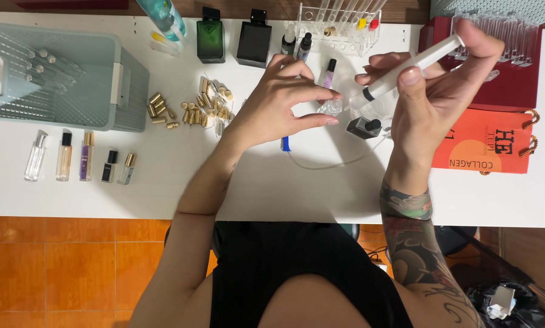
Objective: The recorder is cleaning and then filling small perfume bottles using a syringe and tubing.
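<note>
My left hand (284,100) pinches a small clear glass vial (331,108) between thumb and fingertips above the white table (163,182). My right hand (442,79) grips a clear plastic syringe (406,70), thumb on its plunger end, its tip angled down toward the vial's mouth. A small dark bottle (363,127) lies just below the syringe tip. A blue-ended thin tube (286,144) peeks out under my left hand.
A pale green plastic basket (60,76) sits far left; five small filled bottles (81,158) line up below it. Gold caps (193,109) lie scattered mid-table. Green and black perfume bottles (233,39), a clear tube rack (339,27) and an orange-red box (485,143) stand behind and right.
</note>
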